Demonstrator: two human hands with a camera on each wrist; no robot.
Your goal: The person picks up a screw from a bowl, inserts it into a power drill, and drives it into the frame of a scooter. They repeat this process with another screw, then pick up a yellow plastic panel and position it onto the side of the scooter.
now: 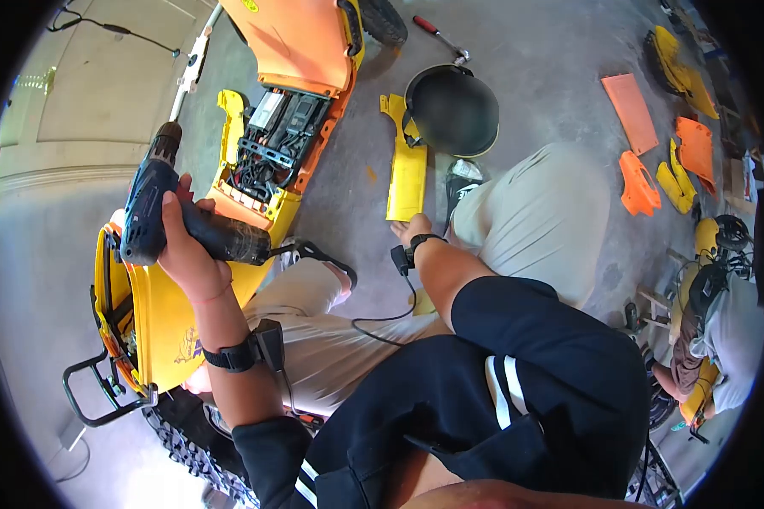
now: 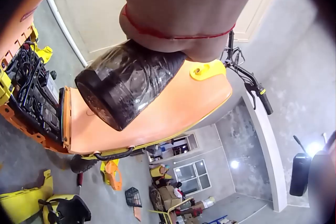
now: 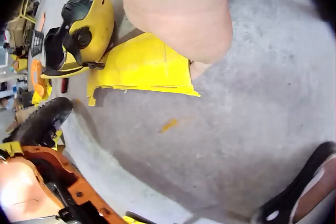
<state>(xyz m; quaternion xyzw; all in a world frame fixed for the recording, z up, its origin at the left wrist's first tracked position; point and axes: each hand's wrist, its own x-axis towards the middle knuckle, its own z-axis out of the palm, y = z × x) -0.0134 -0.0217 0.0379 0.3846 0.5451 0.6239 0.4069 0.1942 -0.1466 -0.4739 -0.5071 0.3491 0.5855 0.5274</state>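
Observation:
My left hand (image 1: 187, 242) grips a dark cordless drill (image 1: 148, 199), its chuck pointing up and away from me. In the left wrist view the drill's battery end (image 2: 123, 85), wrapped in clear film, shows below the wrist. My right hand (image 1: 413, 229) reaches down to the floor and pinches the near end of a yellow plastic panel (image 1: 407, 182); in the right wrist view most of its fingers are hidden behind the hand. Left of the panel stands an orange and yellow vehicle body (image 1: 301, 51), with wiring and electrical boxes (image 1: 284, 127) exposed in its open middle.
A round yellow-and-black shell (image 1: 452, 110) lies beside the panel, near a red-handled tool (image 1: 429, 27). Loose orange panels (image 1: 630, 110) and yellow parts are spread at the right. Another person (image 1: 730, 327) is at the far right. A knobbly tyre (image 1: 199, 441) is near my left side.

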